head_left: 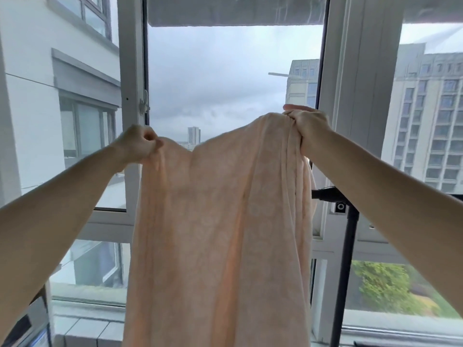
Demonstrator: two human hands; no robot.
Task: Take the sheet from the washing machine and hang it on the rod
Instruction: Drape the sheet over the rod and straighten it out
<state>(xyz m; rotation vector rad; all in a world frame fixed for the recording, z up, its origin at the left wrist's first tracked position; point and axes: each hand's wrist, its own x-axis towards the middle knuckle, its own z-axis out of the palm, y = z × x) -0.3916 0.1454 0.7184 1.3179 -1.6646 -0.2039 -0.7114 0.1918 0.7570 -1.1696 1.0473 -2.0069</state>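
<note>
A pale peach sheet (220,221) hangs in long folds in front of me, held up by its top edge before a tall window. My left hand (139,141) grips the left part of that edge in a fist. My right hand (309,121) is higher and clutches a bunched part of the edge on the right. A black rod (323,192) of a drying stand shows behind the sheet's right side, below my right hand. The sheet hides most of the rod.
The white window frame (131,96) stands close ahead, with buildings and sky outside. The black upright pole (347,259) of the stand runs down at the right. A tiled sill (82,329) lies at the lower left.
</note>
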